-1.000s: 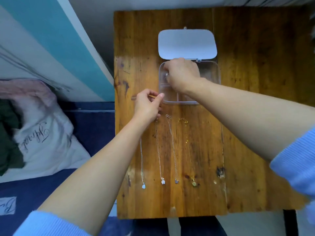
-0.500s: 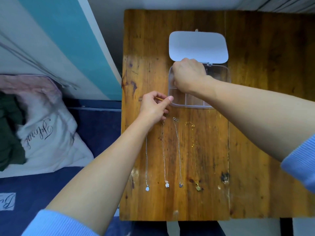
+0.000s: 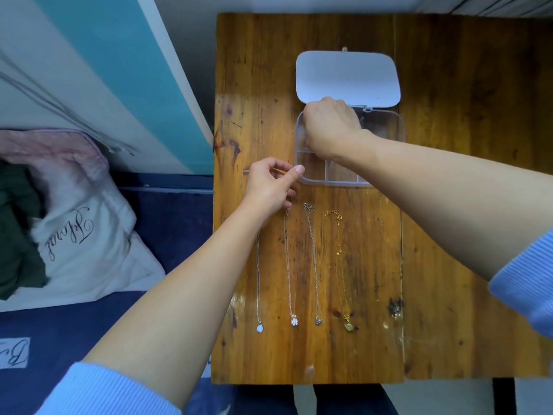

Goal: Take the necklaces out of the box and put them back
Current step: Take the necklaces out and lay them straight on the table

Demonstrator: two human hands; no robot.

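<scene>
1. The left hand [image 3: 267,188] has its fingers [image 3: 297,170] pinched on a thin gold chain end, just beside the clear plastic box [image 3: 392,127].
2. The right hand [image 3: 330,127] reaches into the box, curled in a fist; what it grips is hidden.
3. Four thin necklaces [image 3: 314,262] lie straight, side by side, on the brown wooden desk [image 3: 466,205], below the box. Its white lid [image 3: 347,76] is flipped open.
4. It looks like the last chain is coming out. Next, lay it flat beside the others.

A single head-worn camera looks steeply down on the wooden table [image 3: 449,205] from close above; the near edge sits low in frame; bedding lies left.
</scene>
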